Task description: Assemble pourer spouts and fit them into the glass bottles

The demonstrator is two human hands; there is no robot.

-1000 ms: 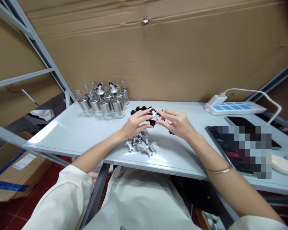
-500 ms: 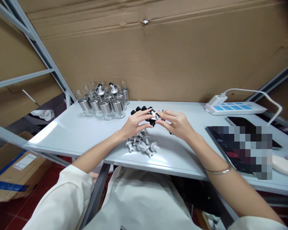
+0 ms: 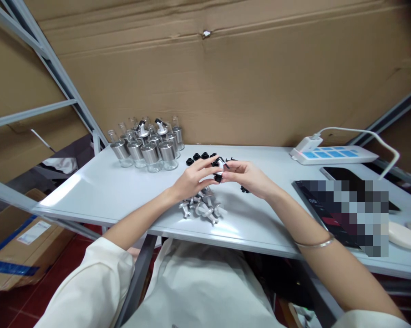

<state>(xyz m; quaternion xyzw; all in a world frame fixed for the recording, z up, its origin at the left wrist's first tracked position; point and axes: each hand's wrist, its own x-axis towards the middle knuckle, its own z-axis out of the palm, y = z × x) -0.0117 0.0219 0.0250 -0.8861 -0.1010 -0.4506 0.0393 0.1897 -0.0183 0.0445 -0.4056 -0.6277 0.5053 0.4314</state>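
Observation:
Between my two hands, above the middle of the table, is a bottle pourer (image 3: pixel 221 166) with a white and silver body, a black flip lid on top and a black stopper below. My left hand (image 3: pixel 194 178) grips it from the left, thumb under and fingers over. My right hand (image 3: pixel 249 176) pinches it from the right with thumb and fingertips. Just below my hands lies a pile of silver-white pourer spouts (image 3: pixel 205 207). Behind my left fingers sit several black stoppers (image 3: pixel 196 156). More small black parts (image 3: pixel 245 189) lie under my right hand, partly hidden.
Several glass bottles with steel sleeves (image 3: pixel 151 155) stand at the back left, two topped with pourers. At the right are a power strip (image 3: pixel 331 155) with a cabled charger, a phone (image 3: pixel 345 175), a tablet-like screen (image 3: pixel 314 205) and a white oval object (image 3: pixel 405 235). Cardboard (image 3: pixel 225 91) walls the back.
My right hand's fingers have shifted from the pourer's lid down to its side. The black lid now tilts out to the right. Both hands stay over the same spot.

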